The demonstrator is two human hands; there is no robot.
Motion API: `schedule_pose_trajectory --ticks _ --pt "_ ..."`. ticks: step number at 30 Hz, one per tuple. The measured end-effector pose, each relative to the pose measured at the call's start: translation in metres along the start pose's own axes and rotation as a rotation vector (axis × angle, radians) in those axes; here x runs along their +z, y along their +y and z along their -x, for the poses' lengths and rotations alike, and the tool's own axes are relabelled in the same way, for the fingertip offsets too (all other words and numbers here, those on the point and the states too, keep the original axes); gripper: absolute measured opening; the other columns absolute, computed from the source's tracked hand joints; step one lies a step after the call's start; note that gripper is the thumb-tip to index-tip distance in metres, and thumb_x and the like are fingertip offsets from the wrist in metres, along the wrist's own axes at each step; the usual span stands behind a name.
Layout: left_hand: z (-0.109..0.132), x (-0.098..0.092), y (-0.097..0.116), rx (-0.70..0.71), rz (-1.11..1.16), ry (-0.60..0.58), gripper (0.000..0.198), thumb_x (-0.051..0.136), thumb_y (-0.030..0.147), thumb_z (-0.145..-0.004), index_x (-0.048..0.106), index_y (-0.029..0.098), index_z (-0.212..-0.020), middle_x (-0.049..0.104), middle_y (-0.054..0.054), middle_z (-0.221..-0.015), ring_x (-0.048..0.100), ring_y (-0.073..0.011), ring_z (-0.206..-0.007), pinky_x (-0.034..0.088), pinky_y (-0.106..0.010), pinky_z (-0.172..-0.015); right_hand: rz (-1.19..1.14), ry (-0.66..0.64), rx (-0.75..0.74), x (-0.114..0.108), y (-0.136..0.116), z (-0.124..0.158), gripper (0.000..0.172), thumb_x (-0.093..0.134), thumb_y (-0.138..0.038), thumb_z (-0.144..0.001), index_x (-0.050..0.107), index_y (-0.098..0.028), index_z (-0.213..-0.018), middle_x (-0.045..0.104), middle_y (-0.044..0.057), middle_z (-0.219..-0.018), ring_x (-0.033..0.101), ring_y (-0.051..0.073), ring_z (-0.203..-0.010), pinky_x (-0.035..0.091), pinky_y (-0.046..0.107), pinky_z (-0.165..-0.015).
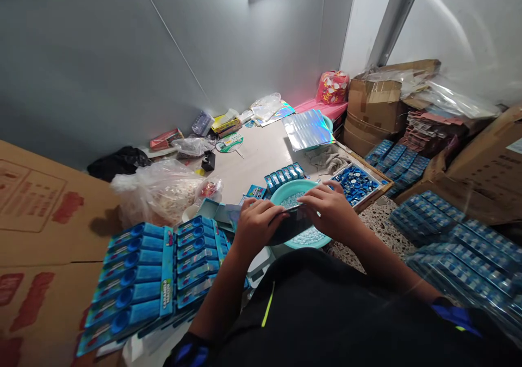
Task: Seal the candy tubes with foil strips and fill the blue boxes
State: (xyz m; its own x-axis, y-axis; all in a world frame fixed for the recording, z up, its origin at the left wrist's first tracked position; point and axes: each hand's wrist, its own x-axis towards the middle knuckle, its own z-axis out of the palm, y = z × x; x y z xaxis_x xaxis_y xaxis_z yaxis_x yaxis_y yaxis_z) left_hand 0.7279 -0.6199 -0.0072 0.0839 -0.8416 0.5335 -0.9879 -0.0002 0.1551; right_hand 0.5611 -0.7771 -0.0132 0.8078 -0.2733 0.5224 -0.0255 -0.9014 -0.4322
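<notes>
My left hand [261,219] and my right hand [328,206] are raised in front of my body, fingers bent over the top edge of a dark sheet-like thing [290,226]. Its upper rim shines; I cannot make out its kind. Behind and below it stands a turquoise basin [281,193], with a second turquoise basin [326,242] closer to me, both holding small pale pieces. Just past the basins is a row of small blue packs [284,175]. Blue printed display cards [138,280] with round recesses are stacked left of my left forearm.
A shallow tray [373,194] of blue caps lies right of the basins, beside a grey cloth [336,160]. Silvery sheets [309,130] rest farther back. Cardboard boxes [36,220] flank both sides, and wrapped blue packs [468,263] fill the right floor. A clear bag [159,193] stands left.
</notes>
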Motion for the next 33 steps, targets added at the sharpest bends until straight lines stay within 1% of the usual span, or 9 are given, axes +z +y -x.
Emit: schedule_pose_trajectory --ticks 3,8,14,18,21,23,27,30,33 --pt "0.000 0.000 0.000 0.030 -0.020 0.022 0.011 0.062 0.032 -0.096 0.070 0.024 -0.093 0.072 0.003 -0.078 0.067 -0.0147 -0.077 0.042 -0.039 -0.089 0.044 -0.045 -0.078 0.001 -0.002 -0.003 0.025 0.051 -0.013 -0.096 0.069 -0.024 -0.108 0.074 0.002 -0.094 0.067 0.022 -0.093 0.032 0.053 -0.107" --pt "0.003 0.000 0.000 0.102 -0.129 0.169 0.028 0.071 0.018 -0.089 0.068 0.028 -0.116 0.077 0.001 -0.096 0.070 -0.0166 -0.089 0.042 -0.045 -0.106 -0.116 -0.044 -0.070 0.006 -0.004 -0.004 0.024 0.049 -0.015 -0.098 0.070 -0.023 -0.106 0.074 0.002 -0.093 0.067 0.018 -0.083 0.046 0.038 -0.086" --pt "0.016 0.012 -0.002 0.246 -0.285 0.364 0.034 0.076 0.011 -0.083 0.068 0.026 -0.112 0.077 -0.001 -0.108 0.070 -0.0210 -0.108 0.043 -0.044 -0.111 -0.382 -0.016 0.056 0.007 -0.010 -0.003 0.026 0.050 -0.014 -0.097 0.074 -0.020 -0.105 0.074 0.006 -0.096 0.067 0.018 -0.081 0.053 0.032 -0.073" --pt "0.025 0.023 -0.003 0.268 -0.284 0.338 0.029 0.079 0.020 -0.081 0.069 0.021 -0.108 0.077 -0.004 -0.110 0.067 -0.0258 -0.117 0.035 -0.049 -0.119 -0.406 -0.034 0.146 0.003 -0.007 -0.005 0.024 0.052 -0.017 -0.096 0.076 -0.023 -0.100 0.074 0.005 -0.091 0.067 0.020 -0.081 0.055 0.033 -0.073" --pt "0.034 0.034 0.004 0.248 -0.119 0.246 0.026 0.078 0.026 -0.083 0.070 0.022 -0.108 0.077 -0.003 -0.111 0.066 -0.0261 -0.120 0.035 -0.048 -0.120 -0.437 -0.009 0.188 0.002 0.002 -0.009 0.022 0.055 -0.016 -0.092 0.076 -0.020 -0.097 0.075 0.005 -0.089 0.068 0.020 -0.081 0.054 0.033 -0.074" --pt "0.041 0.044 0.012 0.136 0.132 0.097 0.020 0.076 0.028 -0.084 0.073 0.024 -0.104 0.077 -0.003 -0.112 0.066 -0.0259 -0.120 0.039 -0.048 -0.117 -0.469 0.041 0.257 0.004 0.011 -0.010 0.022 0.055 -0.017 -0.089 0.076 -0.020 -0.095 0.076 0.005 -0.090 0.070 0.020 -0.082 0.053 0.031 -0.074" --pt "0.058 0.060 0.029 -0.439 0.878 -0.102 0.013 0.084 0.033 -0.073 0.075 0.024 -0.076 0.079 -0.006 -0.092 0.072 -0.0260 -0.101 0.048 -0.048 -0.107 -0.500 0.129 0.460 0.018 0.041 -0.003 0.024 0.055 -0.023 -0.087 0.076 -0.019 -0.096 0.077 0.006 -0.092 0.071 0.021 -0.082 0.054 0.030 -0.072" --pt "0.068 0.061 0.035 -0.697 1.123 -0.042 0.024 0.084 0.041 -0.073 0.072 0.020 -0.069 0.077 -0.008 -0.082 0.073 -0.0240 -0.085 0.057 -0.042 -0.090 -0.397 0.112 0.562 0.032 0.073 0.010 0.030 0.054 -0.026 -0.087 0.075 -0.017 -0.105 0.077 0.008 -0.104 0.071 0.024 -0.094 0.054 0.033 -0.082" --pt "0.075 0.049 0.032 -0.896 1.230 0.118 0.038 0.070 0.054 -0.084 0.069 0.018 -0.074 0.076 -0.009 -0.086 0.072 -0.0211 -0.081 0.059 -0.038 -0.080 -0.291 -0.175 0.694 0.050 0.104 0.024 0.035 0.049 -0.028 -0.091 0.072 -0.015 -0.114 0.075 0.009 -0.113 0.070 0.024 -0.103 0.053 0.031 -0.087"
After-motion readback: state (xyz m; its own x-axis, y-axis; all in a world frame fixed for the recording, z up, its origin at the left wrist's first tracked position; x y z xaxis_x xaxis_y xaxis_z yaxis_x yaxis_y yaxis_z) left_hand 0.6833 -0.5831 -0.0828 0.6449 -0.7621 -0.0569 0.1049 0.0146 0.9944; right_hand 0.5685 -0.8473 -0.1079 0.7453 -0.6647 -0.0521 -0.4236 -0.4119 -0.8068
